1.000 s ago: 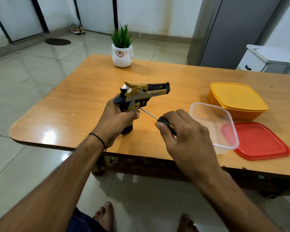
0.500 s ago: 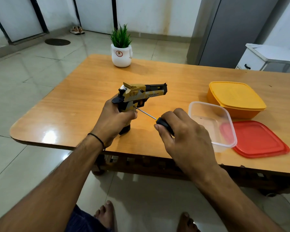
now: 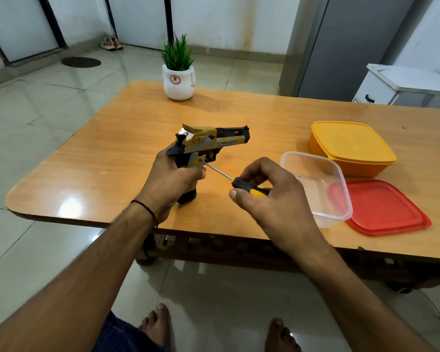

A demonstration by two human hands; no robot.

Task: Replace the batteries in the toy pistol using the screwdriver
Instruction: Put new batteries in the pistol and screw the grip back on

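Yellow pistol, left hand (screwdriver, right hand)

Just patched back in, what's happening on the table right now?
A person's left hand grips the toy pistol by its handle, butt apparently resting on the table. The right hand pinches the screwdriver, its tip set against the handle's side near the trigger. No batteries show yet. An open clear tub, a red lid and a lidded orange box sit to the right.
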